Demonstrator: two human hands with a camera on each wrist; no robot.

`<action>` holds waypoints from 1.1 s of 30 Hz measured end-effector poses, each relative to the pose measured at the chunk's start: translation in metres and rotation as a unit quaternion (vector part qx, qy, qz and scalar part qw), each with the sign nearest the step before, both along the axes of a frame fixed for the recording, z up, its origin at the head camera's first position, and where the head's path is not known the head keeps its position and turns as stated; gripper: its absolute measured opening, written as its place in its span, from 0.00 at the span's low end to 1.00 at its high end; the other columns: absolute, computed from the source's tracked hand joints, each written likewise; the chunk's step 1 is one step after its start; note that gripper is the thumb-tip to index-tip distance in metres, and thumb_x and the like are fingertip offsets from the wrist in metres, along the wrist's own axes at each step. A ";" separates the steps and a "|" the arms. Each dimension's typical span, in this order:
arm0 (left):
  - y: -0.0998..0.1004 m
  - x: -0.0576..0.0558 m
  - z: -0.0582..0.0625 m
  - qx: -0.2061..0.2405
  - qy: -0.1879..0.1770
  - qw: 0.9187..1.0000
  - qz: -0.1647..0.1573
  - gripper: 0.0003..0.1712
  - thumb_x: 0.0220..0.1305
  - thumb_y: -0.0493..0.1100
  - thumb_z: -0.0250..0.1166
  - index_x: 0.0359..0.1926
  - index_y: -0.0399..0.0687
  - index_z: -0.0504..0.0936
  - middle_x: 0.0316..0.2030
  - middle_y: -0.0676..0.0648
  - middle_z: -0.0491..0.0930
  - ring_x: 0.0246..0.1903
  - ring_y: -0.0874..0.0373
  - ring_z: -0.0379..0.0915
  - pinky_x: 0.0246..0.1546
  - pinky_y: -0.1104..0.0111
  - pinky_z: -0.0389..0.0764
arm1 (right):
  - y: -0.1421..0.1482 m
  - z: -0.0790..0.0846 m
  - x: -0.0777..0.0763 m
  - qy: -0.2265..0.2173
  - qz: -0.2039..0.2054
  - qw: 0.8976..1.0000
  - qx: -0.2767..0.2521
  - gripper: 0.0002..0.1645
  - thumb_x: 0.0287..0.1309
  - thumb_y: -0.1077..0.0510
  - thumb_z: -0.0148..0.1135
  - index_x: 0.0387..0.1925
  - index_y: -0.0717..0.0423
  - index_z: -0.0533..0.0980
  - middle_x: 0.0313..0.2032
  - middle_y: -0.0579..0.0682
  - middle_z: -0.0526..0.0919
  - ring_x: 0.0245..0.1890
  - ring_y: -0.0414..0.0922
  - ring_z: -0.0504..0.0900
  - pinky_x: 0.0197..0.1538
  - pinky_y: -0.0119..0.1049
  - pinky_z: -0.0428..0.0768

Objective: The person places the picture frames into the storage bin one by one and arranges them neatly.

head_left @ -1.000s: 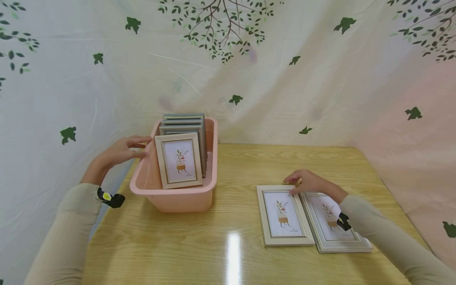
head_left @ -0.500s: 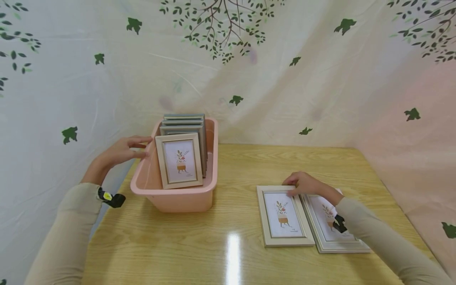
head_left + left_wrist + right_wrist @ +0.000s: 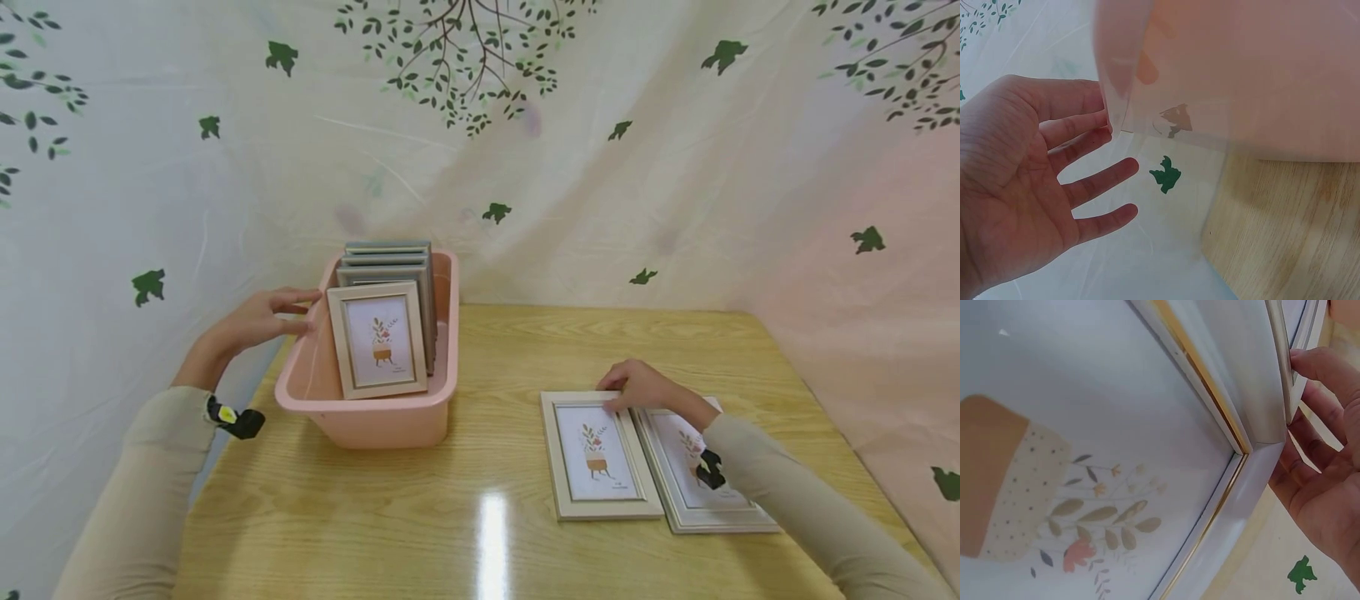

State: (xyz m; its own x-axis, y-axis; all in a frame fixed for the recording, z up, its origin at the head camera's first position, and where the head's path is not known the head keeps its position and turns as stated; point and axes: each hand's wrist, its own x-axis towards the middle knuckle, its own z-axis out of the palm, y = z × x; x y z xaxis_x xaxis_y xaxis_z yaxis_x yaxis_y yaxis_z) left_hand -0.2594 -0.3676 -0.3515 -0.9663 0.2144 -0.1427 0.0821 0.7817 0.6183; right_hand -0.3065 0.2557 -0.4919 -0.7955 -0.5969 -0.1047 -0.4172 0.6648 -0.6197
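Note:
My left hand [image 3: 258, 319] pinches the left rim of a pink plastic tub [image 3: 375, 425], with two fingers [image 3: 1107, 228] stretched free below in the left wrist view. Inside the tub, a cream picture frame [image 3: 378, 337] leans in front of several grey-blue frames [image 3: 386, 260]. Over on the right, my right hand [image 3: 648, 390] holds the top edge of a cream picture frame [image 3: 596, 510] lying face up, thumb on its face and fingers behind the edge. My right forearm partly covers another pale frame [image 3: 678, 508] beside it, stacked with a layered edge.
The wooden table [image 3: 498, 358] ends in a rounded corner at the far right. A pale curtain [image 3: 570, 233] with printed branches and birds hangs behind and along both sides. Light reflects off the tabletop near the front.
My right hand has shifted slightly left and its thumb has settled further over the cream frame's top edge. The left hand, tub and frames stay where they were.

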 end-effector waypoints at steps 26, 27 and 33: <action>-0.001 -0.003 -0.002 -0.001 0.002 1.000 -0.005 0.41 0.70 0.48 0.65 0.77 0.41 0.61 0.75 0.29 0.58 0.68 0.29 0.65 0.62 0.34 0.71 | -0.013 0.009 -0.010 0.033 -0.061 0.997 -0.026 0.15 0.52 0.59 0.78 0.43 0.59 0.89 0.40 0.55 0.89 0.38 0.44 0.81 0.39 0.34 0.81; -0.001 -0.003 -0.002 0.000 0.002 1.000 -0.005 0.41 0.70 0.48 0.65 0.77 0.41 0.61 0.75 0.29 0.59 0.68 0.29 0.65 0.62 0.34 0.71 | -0.013 0.011 -0.011 0.011 -0.068 0.997 -0.032 0.16 0.53 0.59 0.78 0.44 0.59 0.88 0.41 0.55 0.89 0.37 0.43 0.81 0.38 0.33 0.81; -0.002 -0.003 -0.001 0.003 0.003 1.000 -0.004 0.41 0.69 0.48 0.65 0.77 0.41 0.61 0.75 0.30 0.59 0.68 0.30 0.65 0.62 0.35 0.71 | -0.013 0.027 -0.015 -0.101 -0.072 0.990 -0.071 0.21 0.58 0.58 0.74 0.51 0.63 0.84 0.46 0.60 0.89 0.37 0.43 0.83 0.38 0.35 0.86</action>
